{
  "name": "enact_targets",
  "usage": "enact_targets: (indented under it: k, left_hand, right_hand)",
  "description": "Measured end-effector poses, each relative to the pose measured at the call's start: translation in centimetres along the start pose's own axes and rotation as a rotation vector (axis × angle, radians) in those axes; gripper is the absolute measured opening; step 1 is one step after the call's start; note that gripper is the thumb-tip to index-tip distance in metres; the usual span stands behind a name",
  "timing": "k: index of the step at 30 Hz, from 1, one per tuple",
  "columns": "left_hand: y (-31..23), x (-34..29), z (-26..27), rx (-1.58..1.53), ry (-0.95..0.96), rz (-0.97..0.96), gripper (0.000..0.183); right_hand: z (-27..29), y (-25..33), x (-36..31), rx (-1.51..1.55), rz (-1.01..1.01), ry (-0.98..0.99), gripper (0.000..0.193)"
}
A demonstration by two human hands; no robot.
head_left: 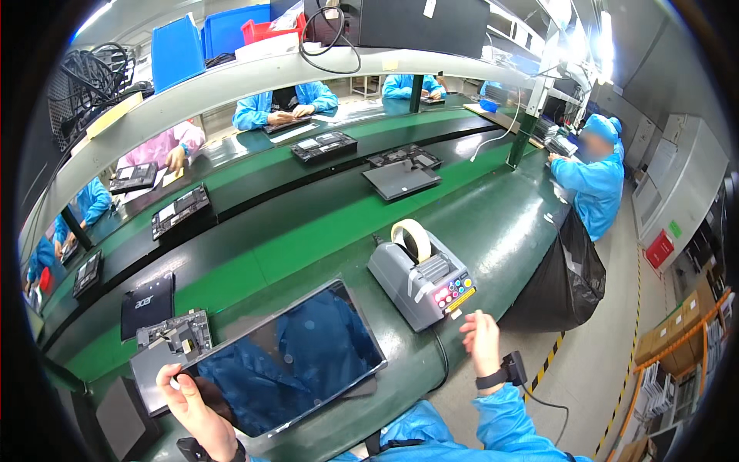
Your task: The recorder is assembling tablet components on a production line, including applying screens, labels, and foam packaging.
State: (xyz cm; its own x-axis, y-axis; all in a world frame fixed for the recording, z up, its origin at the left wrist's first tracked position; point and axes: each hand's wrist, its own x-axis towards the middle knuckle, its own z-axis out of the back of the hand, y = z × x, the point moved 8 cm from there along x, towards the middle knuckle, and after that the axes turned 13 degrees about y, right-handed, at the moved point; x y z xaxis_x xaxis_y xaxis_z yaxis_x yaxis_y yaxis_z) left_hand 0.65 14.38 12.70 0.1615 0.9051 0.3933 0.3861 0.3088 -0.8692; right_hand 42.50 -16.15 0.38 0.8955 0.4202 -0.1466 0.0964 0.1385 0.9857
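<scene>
My left hand (198, 416) grips the left edge of a glossy black display panel (300, 358), which lies tilted over the near bench edge. A small white bit shows by its fingertips. My right hand (483, 343) is raised just right of a grey tape dispenser (423, 277), fingers loosely bent and apart, with nothing clearly visible in them. A short piece of tape (456, 314) sticks out at the dispenser's front. A roll of pale tape (411, 239) sits on top. Beyond the panel's left end lie an opened device with exposed circuit boards (185, 331) and a dark cover (148, 306).
Several opened devices (181, 212) sit along the dark conveyor strip (254, 196). A dark flat panel (402, 179) lies across the bench. A black bag (558, 281) hangs off the right edge. Co-workers in blue (593, 181) and pink sit around. An overhead shelf (254, 71) crosses above.
</scene>
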Motion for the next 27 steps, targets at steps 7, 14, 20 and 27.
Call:
enact_targets:
  k: [7,14,20,27]
  left_hand:
    - [-0.8,-1.8,2.1,0.21,-0.034,0.062,0.01]
    - [-1.0,-2.5,-0.5,0.021,0.168,0.129,0.016]
    - [-3.7,-3.6,-2.1,0.014,0.21,0.056,0.017]
    - [-3.4,-3.5,-2.5,-0.013,0.262,0.113,0.017]
  right_hand:
    - [-2.4,4.6,-0.5,-0.166,0.334,0.118,0.02]
    - [-15.0,26.4,-12.4,-0.595,1.265,0.763,0.013]
    - [-28.7,25.9,-21.5,-0.904,1.691,1.281,0.018]
    - [-30.8,24.7,-20.8,-1.058,1.696,1.207,0.028]
